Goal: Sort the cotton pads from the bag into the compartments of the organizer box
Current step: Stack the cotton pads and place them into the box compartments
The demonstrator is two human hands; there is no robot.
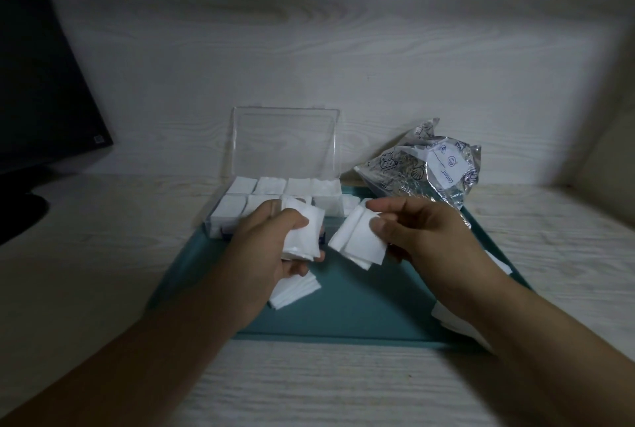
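My left hand [271,248] grips a small stack of white cotton pads [302,237] above the teal tray [360,303], just in front of the clear organizer box [330,210]. My right hand [422,237] pinches another bunch of white cotton pads [357,243] between thumb and fingers, beside the left hand. The box's compartments hold white pads, and its clear lid [285,141] stands open at the back. The crumpled clear printed bag [422,165] lies at the tray's far right corner. A loose pile of pads [295,291] lies on the tray under my left hand.
More loose pads [450,320] lie on the tray's right side, partly hidden by my right forearm. A dark monitor [41,83] stands at the left on the pale wooden desk [309,385]. A wood-grain wall [309,49] rises right behind the box.
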